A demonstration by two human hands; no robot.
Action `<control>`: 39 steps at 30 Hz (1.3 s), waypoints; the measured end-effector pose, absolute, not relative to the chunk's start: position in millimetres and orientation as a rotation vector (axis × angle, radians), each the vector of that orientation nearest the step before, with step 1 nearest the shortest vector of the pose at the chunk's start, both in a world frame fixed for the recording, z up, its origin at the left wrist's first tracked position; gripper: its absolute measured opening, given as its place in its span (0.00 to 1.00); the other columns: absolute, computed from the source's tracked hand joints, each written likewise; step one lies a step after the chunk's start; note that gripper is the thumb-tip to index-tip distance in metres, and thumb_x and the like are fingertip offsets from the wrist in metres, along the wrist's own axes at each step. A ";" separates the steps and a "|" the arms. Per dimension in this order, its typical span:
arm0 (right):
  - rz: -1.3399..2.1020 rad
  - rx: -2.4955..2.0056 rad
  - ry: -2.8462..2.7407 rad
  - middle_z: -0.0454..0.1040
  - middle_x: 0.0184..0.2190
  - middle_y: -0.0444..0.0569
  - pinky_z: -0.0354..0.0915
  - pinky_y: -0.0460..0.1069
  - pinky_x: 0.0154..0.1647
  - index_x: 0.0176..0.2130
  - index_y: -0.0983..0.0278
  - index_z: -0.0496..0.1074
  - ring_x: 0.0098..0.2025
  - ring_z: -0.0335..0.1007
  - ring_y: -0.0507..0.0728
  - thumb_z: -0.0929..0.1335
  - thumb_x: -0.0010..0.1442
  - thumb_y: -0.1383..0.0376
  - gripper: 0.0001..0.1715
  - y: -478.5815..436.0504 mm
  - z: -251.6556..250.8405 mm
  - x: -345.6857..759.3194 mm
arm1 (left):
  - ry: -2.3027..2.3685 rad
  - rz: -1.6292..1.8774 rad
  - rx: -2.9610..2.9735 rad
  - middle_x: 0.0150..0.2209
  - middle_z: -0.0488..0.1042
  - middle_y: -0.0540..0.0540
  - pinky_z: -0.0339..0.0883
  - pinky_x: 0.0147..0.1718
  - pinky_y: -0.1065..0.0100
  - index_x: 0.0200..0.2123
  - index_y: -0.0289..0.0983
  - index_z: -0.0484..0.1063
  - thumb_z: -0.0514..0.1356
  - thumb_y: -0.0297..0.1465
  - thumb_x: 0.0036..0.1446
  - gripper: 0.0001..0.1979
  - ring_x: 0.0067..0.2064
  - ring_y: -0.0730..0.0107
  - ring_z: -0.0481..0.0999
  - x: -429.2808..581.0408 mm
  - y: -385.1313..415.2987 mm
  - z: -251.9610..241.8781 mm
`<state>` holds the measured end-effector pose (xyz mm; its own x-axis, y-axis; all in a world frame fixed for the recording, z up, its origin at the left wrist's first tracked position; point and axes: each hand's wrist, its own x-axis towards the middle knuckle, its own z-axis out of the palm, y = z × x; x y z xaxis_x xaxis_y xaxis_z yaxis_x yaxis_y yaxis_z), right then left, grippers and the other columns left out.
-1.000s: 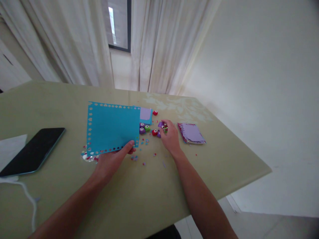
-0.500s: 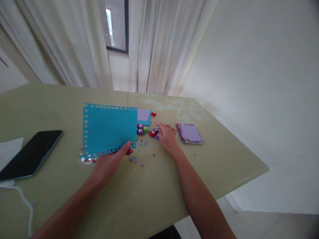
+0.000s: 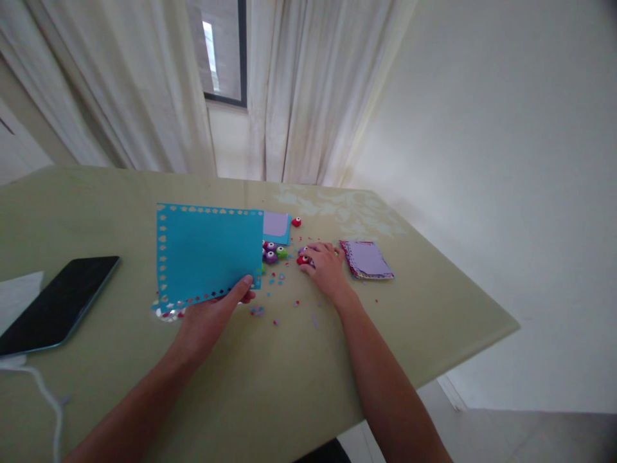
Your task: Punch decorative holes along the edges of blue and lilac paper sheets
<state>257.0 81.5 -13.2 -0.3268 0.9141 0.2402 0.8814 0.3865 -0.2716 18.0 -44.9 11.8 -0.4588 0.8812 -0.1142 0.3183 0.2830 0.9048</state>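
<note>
My left hand pinches a blue sheet of paper by its lower right corner and holds it up off the table. Small shapes are punched out along the sheet's edges. My right hand curls its fingers over a few small craft punches, red and purple, on the table; the hand partly hides them. More punches, purple and green, stand in a cluster just right of the blue sheet, which covers part of the group. A single red punch stands farther back.
A stack of punched paper lies right of my right hand. Lilac paper on blue paper lies behind the cluster. Punched-out bits are scattered about, some in clear plastic. A dark tablet and white cable are at left.
My right hand has shifted slightly right, its fingers now curled over the punches; the red one there has moved right too. The blue sheet stays held in my left hand.
</note>
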 end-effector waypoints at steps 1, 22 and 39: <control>0.143 -1.551 -2.274 0.78 0.62 0.51 0.51 0.66 0.66 0.50 0.56 0.82 0.66 0.66 0.68 0.76 0.66 0.66 0.12 81.8 -12.7 257.7 | 1.931 1.146 1.077 0.31 0.86 0.39 0.75 0.53 0.47 0.21 0.45 0.81 0.64 0.57 0.44 0.22 0.42 0.40 0.84 18.2 -44.9 12.0; 1.756 -0.880 -1.185 0.81 0.37 0.44 0.70 0.49 0.39 0.40 0.58 0.82 0.34 0.77 0.53 0.84 0.48 0.50 0.24 31.5 7.4 202.8 | 1.853 1.208 1.087 0.30 0.86 0.42 0.78 0.47 0.52 0.23 0.45 0.82 0.63 0.57 0.49 0.23 0.38 0.45 0.86 16.9 -46.5 8.3; 0.182 -1.506 -2.056 0.83 0.51 0.55 0.60 0.61 0.61 0.51 0.60 0.81 0.55 0.72 0.66 0.70 0.64 0.70 0.17 72.3 -9.5 247.3 | 1.872 1.188 1.108 0.29 0.86 0.42 0.78 0.50 0.50 0.19 0.46 0.81 0.62 0.54 0.49 0.21 0.40 0.44 0.85 19.3 -46.7 14.7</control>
